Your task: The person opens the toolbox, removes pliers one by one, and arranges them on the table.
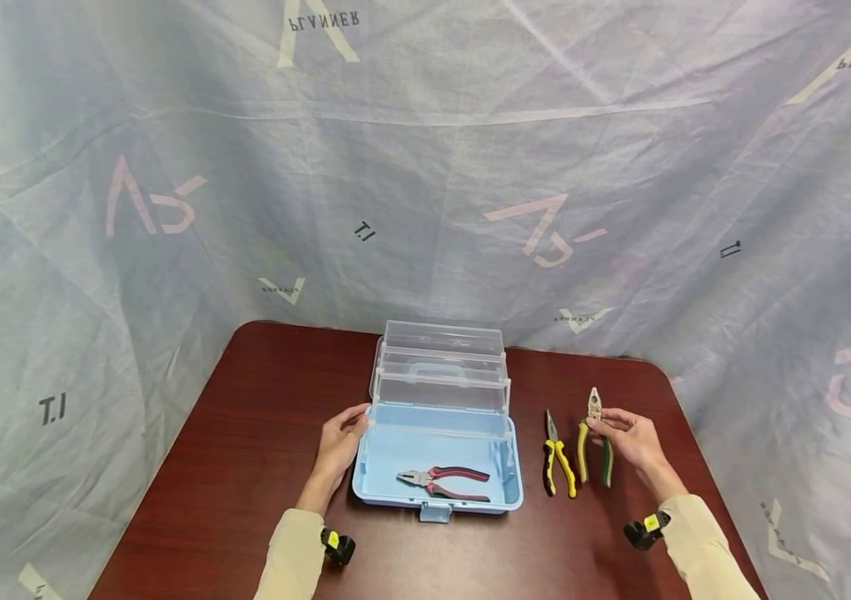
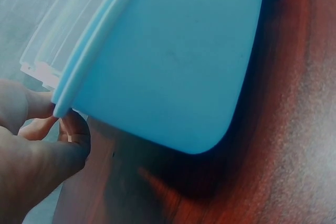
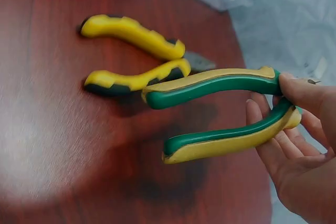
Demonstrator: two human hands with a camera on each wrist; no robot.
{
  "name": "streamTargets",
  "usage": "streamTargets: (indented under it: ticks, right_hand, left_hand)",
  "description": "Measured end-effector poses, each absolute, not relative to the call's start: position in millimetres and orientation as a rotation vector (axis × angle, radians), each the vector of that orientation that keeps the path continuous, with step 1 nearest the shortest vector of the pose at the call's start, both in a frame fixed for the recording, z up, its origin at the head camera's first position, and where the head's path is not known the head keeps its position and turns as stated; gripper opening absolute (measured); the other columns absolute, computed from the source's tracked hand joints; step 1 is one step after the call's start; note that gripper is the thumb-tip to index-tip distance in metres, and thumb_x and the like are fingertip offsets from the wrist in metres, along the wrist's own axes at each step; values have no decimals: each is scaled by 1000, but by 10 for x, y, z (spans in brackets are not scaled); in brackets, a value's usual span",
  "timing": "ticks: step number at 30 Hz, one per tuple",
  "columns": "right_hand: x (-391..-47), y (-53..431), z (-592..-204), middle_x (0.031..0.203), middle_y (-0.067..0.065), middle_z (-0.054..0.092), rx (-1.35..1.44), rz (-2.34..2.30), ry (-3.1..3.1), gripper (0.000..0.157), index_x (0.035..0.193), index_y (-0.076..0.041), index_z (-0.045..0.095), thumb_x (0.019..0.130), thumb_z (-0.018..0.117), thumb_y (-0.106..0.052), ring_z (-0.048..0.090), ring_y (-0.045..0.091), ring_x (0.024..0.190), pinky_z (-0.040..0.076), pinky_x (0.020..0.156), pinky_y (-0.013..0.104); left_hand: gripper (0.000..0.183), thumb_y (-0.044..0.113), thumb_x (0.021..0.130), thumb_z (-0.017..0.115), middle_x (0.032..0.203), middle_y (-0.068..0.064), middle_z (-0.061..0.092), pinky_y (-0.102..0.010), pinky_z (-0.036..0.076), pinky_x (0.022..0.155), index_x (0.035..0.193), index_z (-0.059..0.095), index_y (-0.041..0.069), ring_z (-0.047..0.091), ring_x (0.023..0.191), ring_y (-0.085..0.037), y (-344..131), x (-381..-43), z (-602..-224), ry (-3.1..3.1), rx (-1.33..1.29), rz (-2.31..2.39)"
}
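My right hand (image 1: 631, 435) pinches green-and-yellow pliers (image 3: 226, 85) near the pivot, handles spread, above the table. Beside them on the tabletop lie black-and-yellow long-nose pliers (image 1: 554, 458), jaws pointing away. At the back left corner of a light blue toolbox (image 1: 395, 498), my left hand (image 1: 341, 437) grips the rim between thumb and fingers, as the left wrist view shows (image 2: 47, 140). Inside the box's bottom rest red-and-black combination pliers (image 1: 443, 483). The toolbox lid stands folded back with clear tiered trays (image 1: 443, 358) raised behind the bottom.
The dark red wooden table (image 1: 245, 417) has rounded far corners. Grey printed cloth (image 1: 425, 208) hangs around its back and sides. A blue latch (image 1: 436, 512) juts from the toolbox's front.
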State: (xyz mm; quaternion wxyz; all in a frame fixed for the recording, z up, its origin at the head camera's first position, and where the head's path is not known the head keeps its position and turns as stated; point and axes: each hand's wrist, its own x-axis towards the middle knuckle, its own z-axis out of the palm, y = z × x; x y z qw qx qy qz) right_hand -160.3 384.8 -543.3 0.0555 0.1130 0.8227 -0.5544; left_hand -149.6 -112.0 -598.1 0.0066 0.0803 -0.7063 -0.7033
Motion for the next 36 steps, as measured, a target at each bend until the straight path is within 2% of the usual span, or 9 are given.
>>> streamTargets:
  ticks: [8, 14, 19, 24, 29, 36]
  right_hand:
    - [-1535, 3953, -5688, 104, 18, 67, 379, -1556, 2506, 53, 125, 10, 52, 87, 70, -22, 68, 30, 88, 55, 75, 41]
    - [-1501, 3919, -5825, 103, 22, 67, 388, -1440, 2571, 48, 120, 12, 56, 87, 70, -20, 68, 30, 88, 56, 72, 39]
    - [-1464, 3907, -5875, 106, 24, 66, 367, -1152, 2784, 48, 116, 7, 62, 86, 71, -29, 66, 34, 90, 54, 71, 43]
    - [-1441, 3855, -5841, 99, 23, 68, 289, -921, 2991, 43, 107, 6, 68, 85, 72, -30, 63, 39, 92, 50, 75, 50]
    - [-1440, 3778, -5773, 89, 20, 70, 292, -912, 3028, 37, 105, 7, 68, 85, 72, -23, 65, 36, 82, 51, 70, 49]
    - [-1456, 3698, -5660, 97, 22, 69, 297, -988, 3014, 34, 111, 5, 65, 90, 65, -23, 65, 35, 88, 54, 67, 42]
  left_hand:
    - [33, 4, 94, 57, 123, -25, 56, -19, 47, 76, 126, 57, -6, 56, 108, -35, -1104, -1489, -5989, -2199, 226, -2261]
    - [33, 8, 95, 58, 123, -21, 57, -17, 47, 78, 126, 59, -3, 57, 107, -30, -1063, -1473, -5985, -2188, 229, -2236]
    - [33, 8, 95, 58, 123, -21, 57, -19, 48, 80, 126, 58, -3, 57, 108, -31, -1035, -1465, -5997, -2181, 205, -2217]
    - [32, 7, 94, 58, 122, -20, 58, -17, 47, 78, 125, 60, -1, 57, 107, -30, -1052, -1472, -5994, -2180, 216, -2221]
    - [33, 9, 95, 58, 123, -20, 58, -17, 47, 79, 126, 59, 0, 57, 108, -31, -1082, -1481, -5998, -2193, 228, -2206]
    - [33, 12, 95, 58, 124, -19, 57, -21, 48, 81, 127, 59, 2, 57, 109, -29, -1133, -1478, -5995, -2212, 218, -2193]
